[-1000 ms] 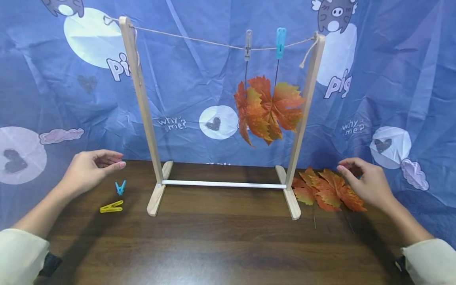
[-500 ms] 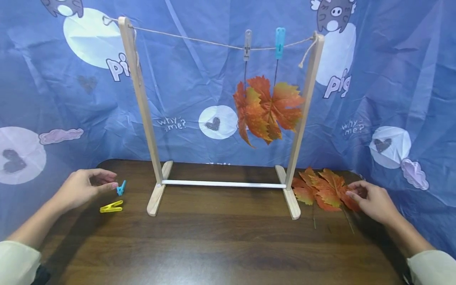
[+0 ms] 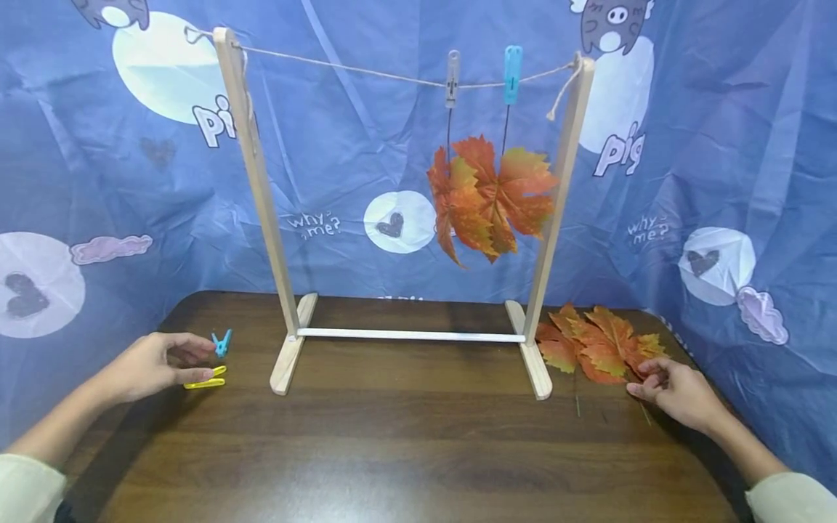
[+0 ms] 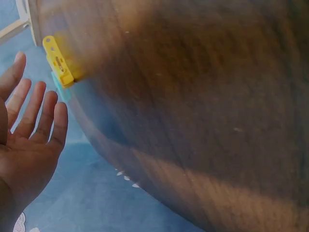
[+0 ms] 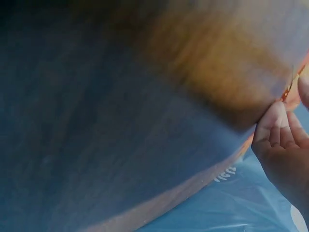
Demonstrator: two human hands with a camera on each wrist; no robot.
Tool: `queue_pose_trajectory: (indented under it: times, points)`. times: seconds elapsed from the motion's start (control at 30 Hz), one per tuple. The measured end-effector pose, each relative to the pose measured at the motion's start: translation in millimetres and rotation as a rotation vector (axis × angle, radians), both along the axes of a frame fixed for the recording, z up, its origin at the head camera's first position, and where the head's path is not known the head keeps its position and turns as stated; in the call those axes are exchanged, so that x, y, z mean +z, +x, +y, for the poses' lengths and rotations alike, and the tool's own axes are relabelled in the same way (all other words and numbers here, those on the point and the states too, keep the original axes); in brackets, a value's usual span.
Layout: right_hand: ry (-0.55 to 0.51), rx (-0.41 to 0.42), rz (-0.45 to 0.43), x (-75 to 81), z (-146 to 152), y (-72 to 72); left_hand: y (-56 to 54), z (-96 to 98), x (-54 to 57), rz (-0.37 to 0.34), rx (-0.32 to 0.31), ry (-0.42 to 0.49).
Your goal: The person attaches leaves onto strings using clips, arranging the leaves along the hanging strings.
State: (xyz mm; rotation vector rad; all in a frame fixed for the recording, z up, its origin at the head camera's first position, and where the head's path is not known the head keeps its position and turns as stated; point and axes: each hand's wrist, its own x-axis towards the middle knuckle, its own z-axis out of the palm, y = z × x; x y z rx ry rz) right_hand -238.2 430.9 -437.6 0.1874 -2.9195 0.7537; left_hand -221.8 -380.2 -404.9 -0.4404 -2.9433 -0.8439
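Both hands sit lower than they did half a second ago: the left hand (image 3: 147, 367) has dropped from beside the small blue peg (image 3: 221, 344) to the yellow peg (image 3: 204, 383), and the right hand (image 3: 686, 396) has slid down toward the near edge of the leaf pile (image 3: 601, 345). Left grip is pretty wide, thumb well away from the fingers, nothing held. From the head view the thumb tip covers a bit of the yellow peg, but the left wrist view has that peg just beyond the fingertips, apart from them, with the blue one behind it. Right grip is narrower, thumb and fingers set around the lower edge of the rightmost leaf with some gap left between them. Fingertips look right at the leaf in the right wrist view, but I can't tell if they're actually touching it. Pile's on the table (image 3: 392, 450), just beside the right foot of the wooden rack (image 3: 261, 189). Up on the cord (image 3: 366, 70), a clear peg (image 3: 453, 76) and a long blue peg (image 3: 513, 73) each hold a leaf by its stem, and those hanging leaves (image 3: 516, 189) overlap, well apart from either hand.
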Motion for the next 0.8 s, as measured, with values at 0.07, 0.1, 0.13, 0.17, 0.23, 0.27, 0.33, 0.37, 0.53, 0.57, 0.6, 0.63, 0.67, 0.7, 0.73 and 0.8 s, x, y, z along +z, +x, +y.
queue_pose_trajectory:
  times: [0.07, 0.1, 0.13, 0.17, 0.23, 0.27, 0.33, 0.37, 0.53, 0.57, 0.6, 0.63, 0.67, 0.7, 0.73, 0.8]
  points:
    - [0.003, -0.004, -0.001, -1.1, -1.9, 0.7, 0.4, 0.1, -3.3, -0.019, -0.016, 0.003]
    - [-0.001, -0.009, -0.008, -1.4, -3.1, 0.9, 0.5, 0.4, -4.7, -0.025, -0.022, -0.003]
    - [-0.007, -0.013, -0.019, -1.4, -4.3, 1.0, 0.4, 0.9, -6.1, -0.03, -0.025, -0.007]
    - [-0.013, -0.02, -0.028, -1.2, -5.5, 1.2, 0.4, 1.3, -7.3, -0.032, -0.027, -0.018]
    - [-0.016, -0.038, -0.039, -0.8, -7.5, 1.5, 0.3, 2.7, -9.1, -0.034, -0.031, -0.036]
    - [-0.015, -0.05, -0.042, -0.5, -8.2, 1.7, 0.2, 3.7, -9.7, -0.033, -0.03, -0.047]
    - [-0.02, -0.078, -0.055, 0.9, -9.9, 1.6, 0.2, 5.2, -10.7, -0.028, -0.031, -0.052]
    - [-0.024, -0.089, -0.062, 1.8, -10.8, 1.1, 0.4, 5.7, -11.0, -0.024, -0.033, -0.057]
    - [-0.078, -0.139, -0.133, 6.1, -13.7, -0.6, -0.8, 8.4, -13.8, -0.011, -0.054, -0.067]
    - [-0.09, -0.145, -0.141, 6.6, -13.7, -0.9, -1.3, 9.1, -14.5, -0.008, -0.059, -0.075]
    - [-0.105, -0.151, -0.149, 6.8, -13.7, -1.0, -1.9, 9.6, -15.1, -0.004, -0.062, -0.082]
    - [-0.119, -0.153, -0.155, 6.6, -13.4, -1.0, -2.5, 10.0, -15.7, 0.002, -0.065, -0.091]
    - [-0.14, -0.151, -0.162, 6.5, -13.1, -1.0, -3.0, 10.5, -16.0, 0.007, -0.066, -0.1]
    - [-0.162, -0.146, -0.169, 6.4, -12.8, -0.7, -3.6, 11.0, -16.2, 0.011, -0.067, -0.106]
    - [-0.19, -0.141, -0.177, 6.2, -12.5, -0.4, -4.1, 11.6, -16.4, 0.018, -0.072, -0.112]
    - [-0.259, -0.125, -0.194, 5.8, -11.5, 0.3, -5.1, 12.8, -16.3, 0.025, -0.079, -0.118]
